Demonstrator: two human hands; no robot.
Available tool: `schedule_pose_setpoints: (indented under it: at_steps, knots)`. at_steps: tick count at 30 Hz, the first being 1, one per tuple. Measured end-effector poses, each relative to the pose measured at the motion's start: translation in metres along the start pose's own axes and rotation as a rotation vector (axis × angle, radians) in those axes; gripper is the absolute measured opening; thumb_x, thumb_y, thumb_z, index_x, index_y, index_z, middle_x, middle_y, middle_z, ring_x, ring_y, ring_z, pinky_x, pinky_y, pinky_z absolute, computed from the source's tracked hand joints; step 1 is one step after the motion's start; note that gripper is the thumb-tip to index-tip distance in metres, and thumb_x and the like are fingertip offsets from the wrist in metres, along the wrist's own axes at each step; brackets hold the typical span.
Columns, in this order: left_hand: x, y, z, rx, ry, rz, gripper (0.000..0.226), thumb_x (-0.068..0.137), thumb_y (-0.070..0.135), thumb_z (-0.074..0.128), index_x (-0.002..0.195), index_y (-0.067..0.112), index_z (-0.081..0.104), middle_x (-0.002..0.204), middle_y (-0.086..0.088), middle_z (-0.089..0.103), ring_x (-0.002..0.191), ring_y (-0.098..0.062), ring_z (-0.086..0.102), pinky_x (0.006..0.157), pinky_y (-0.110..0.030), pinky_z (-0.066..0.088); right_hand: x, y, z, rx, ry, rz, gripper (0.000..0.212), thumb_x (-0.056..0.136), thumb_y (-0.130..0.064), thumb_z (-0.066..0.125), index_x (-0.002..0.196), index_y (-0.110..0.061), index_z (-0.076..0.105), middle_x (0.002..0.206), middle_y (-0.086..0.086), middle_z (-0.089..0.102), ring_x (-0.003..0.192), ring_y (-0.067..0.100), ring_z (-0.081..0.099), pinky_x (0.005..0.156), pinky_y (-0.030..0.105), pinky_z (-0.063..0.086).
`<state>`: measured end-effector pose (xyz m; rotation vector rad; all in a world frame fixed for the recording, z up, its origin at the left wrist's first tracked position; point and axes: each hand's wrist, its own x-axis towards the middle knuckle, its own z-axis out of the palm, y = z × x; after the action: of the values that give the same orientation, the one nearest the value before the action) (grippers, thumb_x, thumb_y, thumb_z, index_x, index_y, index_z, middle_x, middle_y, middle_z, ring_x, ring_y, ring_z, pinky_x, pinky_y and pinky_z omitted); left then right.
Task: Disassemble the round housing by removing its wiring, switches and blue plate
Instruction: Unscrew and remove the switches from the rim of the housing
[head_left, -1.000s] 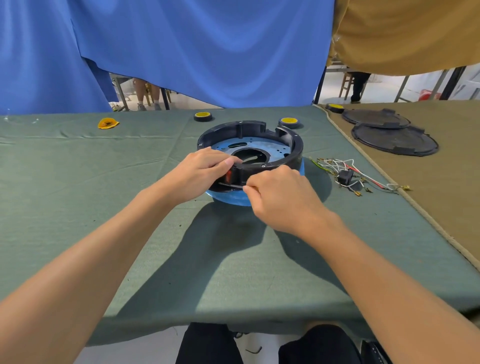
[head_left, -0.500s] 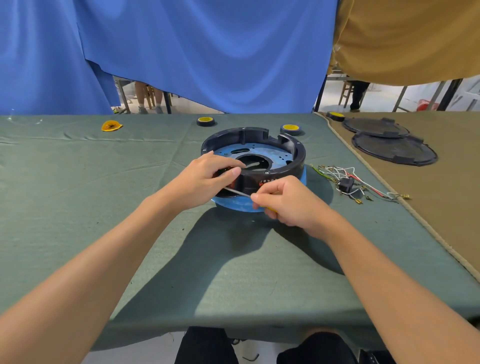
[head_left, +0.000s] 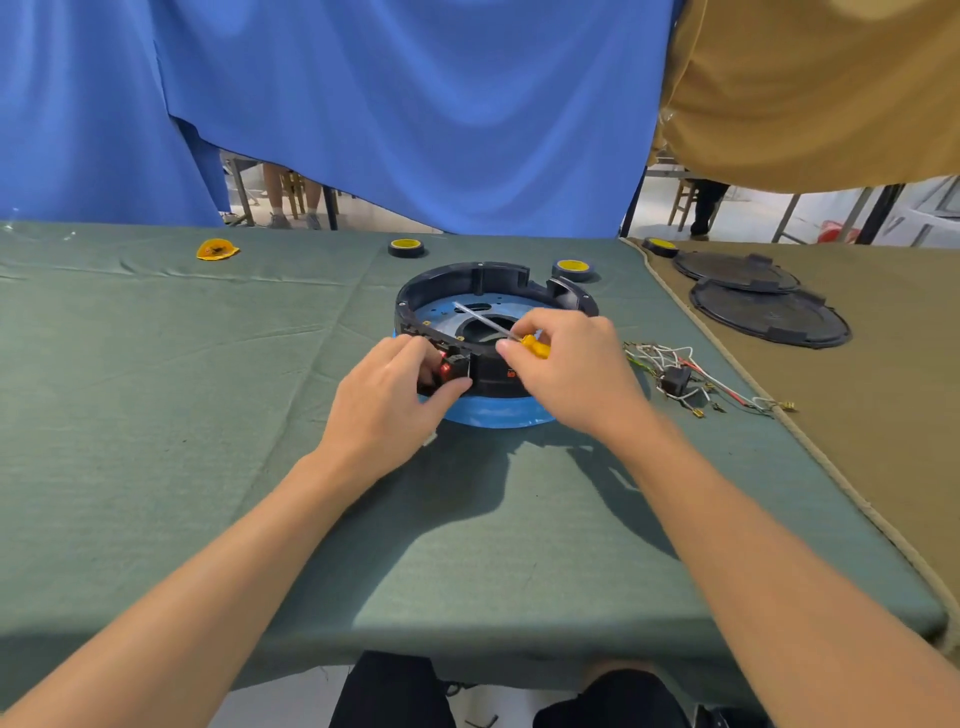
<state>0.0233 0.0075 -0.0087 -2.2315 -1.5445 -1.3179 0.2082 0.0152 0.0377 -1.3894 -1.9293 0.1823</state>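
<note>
two hands work at the near rim of the round housing (head_left: 483, 275), which sits on its blue plate (head_left: 493, 415) in the middle of the green cloth (head_left: 208, 415). the left hand (head_left: 384, 405) pinches a red-lit switch (head_left: 451, 366) seated in the housing wall, thumb below and fingers curled over it. the right hand (head_left: 566, 374) is wrapped round a yellow-handled screwdriver (head_left: 535, 347), its shaft slanting up over the plate, clear of the switch.

the housing looks like stiff moulded plastic, light enough to slide on the cloth, so it probably needs steadying. the switch is small and likely held by snap tabs that could break if levered hard; gripping its body on both sides seems the safest hold. whether it is partly free i cannot tell.

loose wiring (head_left: 675, 369) lies just right of the housing, near the right forearm and easy to snag. tape rolls (head_left: 406, 246) sit behind, black covers (head_left: 769, 312) well off to the right, a yellow scrap (head_left: 217, 249) far left.
</note>
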Motion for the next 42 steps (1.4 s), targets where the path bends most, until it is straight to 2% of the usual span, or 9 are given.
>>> schedule_pose_setpoints:
  at_steps: [6, 9, 14, 17, 21, 26, 34, 38, 42]
  knots:
    - [0.002, -0.001, -0.009, -0.043, 0.036, 0.000, 0.020, 0.079, 0.019, 0.079, 0.079, 0.007, 0.063, 0.072, 0.004, 0.058, 0.065, -0.017, 0.049, 0.063, -0.029, 0.043, 0.001, 0.004, 0.009, -0.039, 0.010, 0.046, 0.028, 0.090, -0.044, 0.059, 0.080, -0.019, 0.068, 0.070, -0.002, 0.060, 0.073, 0.022, 0.049, 0.063, 0.033, 0.040]
    - [0.004, 0.009, -0.013, -0.108, 0.100, -0.003, 0.019, 0.079, 0.020, 0.079, 0.080, 0.008, 0.064, 0.072, 0.006, 0.058, 0.062, -0.014, 0.050, 0.061, -0.013, 0.038, 0.004, 0.004, 0.002, 0.083, -0.048, 0.101, 0.024, 0.088, -0.041, 0.064, 0.076, -0.020, 0.069, 0.065, -0.005, 0.060, 0.073, 0.018, 0.055, 0.065, 0.031, 0.043]
    - [0.017, 0.037, -0.007, -0.142, 0.096, -0.003, 0.021, 0.080, 0.028, 0.078, 0.084, 0.010, 0.067, 0.075, 0.004, 0.062, 0.067, -0.018, 0.056, 0.064, -0.040, 0.050, -0.002, 0.004, -0.012, 0.531, 0.043, 0.142, 0.021, 0.090, -0.036, 0.065, 0.078, -0.020, 0.070, 0.060, -0.002, 0.061, 0.052, 0.009, 0.051, 0.056, 0.024, 0.043]
    - [0.026, 0.054, 0.004, -0.207, 0.060, -0.021, 0.020, 0.081, 0.028, 0.077, 0.086, 0.010, 0.069, 0.076, 0.002, 0.065, 0.072, -0.020, 0.059, 0.070, -0.044, 0.051, -0.007, 0.015, -0.027, 0.782, -0.078, 0.192, 0.015, 0.090, -0.029, 0.068, 0.086, -0.014, 0.071, 0.052, -0.010, 0.047, 0.039, 0.004, 0.033, 0.039, 0.017, 0.028]
    - [0.033, 0.069, 0.024, -0.235, -0.044, 0.025, 0.027, 0.085, 0.036, 0.072, 0.097, 0.012, 0.073, 0.086, 0.001, 0.068, 0.083, -0.020, 0.061, 0.077, -0.043, 0.049, -0.013, 0.039, -0.043, 0.828, -0.124, 0.260, 0.004, 0.088, -0.013, 0.070, 0.084, -0.013, 0.070, 0.060, 0.002, 0.043, 0.039, 0.007, 0.026, 0.038, 0.017, 0.021]
    - [0.039, 0.068, 0.037, -0.015, -0.122, 0.144, 0.043, 0.086, 0.045, 0.067, 0.118, 0.016, 0.066, 0.112, 0.003, 0.066, 0.108, -0.021, 0.053, 0.094, -0.032, 0.031, -0.016, 0.082, -0.057, 0.639, 0.066, 0.420, 0.013, 0.088, -0.013, 0.068, 0.077, -0.008, 0.067, 0.062, 0.004, 0.045, 0.040, 0.007, 0.027, 0.044, 0.021, 0.023]
    - [0.042, 0.055, 0.033, 0.131, -0.209, 0.149, 0.025, 0.092, 0.035, 0.061, 0.114, 0.024, 0.067, 0.098, 0.004, 0.071, 0.093, -0.025, 0.062, 0.066, -0.032, 0.041, -0.025, 0.122, -0.049, 0.175, -0.010, 0.467, 0.019, 0.083, -0.026, 0.073, 0.075, -0.009, 0.069, 0.070, 0.008, 0.060, 0.068, 0.021, 0.049, 0.063, 0.032, 0.035]
    - [0.042, 0.057, 0.032, 0.137, -0.236, 0.151, 0.024, 0.093, 0.034, 0.061, 0.113, 0.021, 0.067, 0.096, 0.002, 0.071, 0.089, -0.024, 0.062, 0.066, -0.032, 0.042, -0.023, 0.121, -0.045, -0.179, 0.034, 0.430, 0.017, 0.083, -0.032, 0.072, 0.077, -0.016, 0.069, 0.077, 0.006, 0.063, 0.080, 0.026, 0.053, 0.063, 0.031, 0.036]
    - [0.040, 0.056, 0.023, 0.102, -0.274, 0.170, 0.030, 0.095, 0.033, 0.059, 0.115, 0.013, 0.068, 0.103, -0.004, 0.072, 0.096, -0.028, 0.063, 0.080, -0.038, 0.050, -0.025, 0.110, -0.046, -0.168, 0.154, 0.389, 0.014, 0.084, -0.029, 0.069, 0.080, -0.016, 0.068, 0.077, 0.001, 0.059, 0.081, 0.025, 0.051, 0.065, 0.030, 0.034]
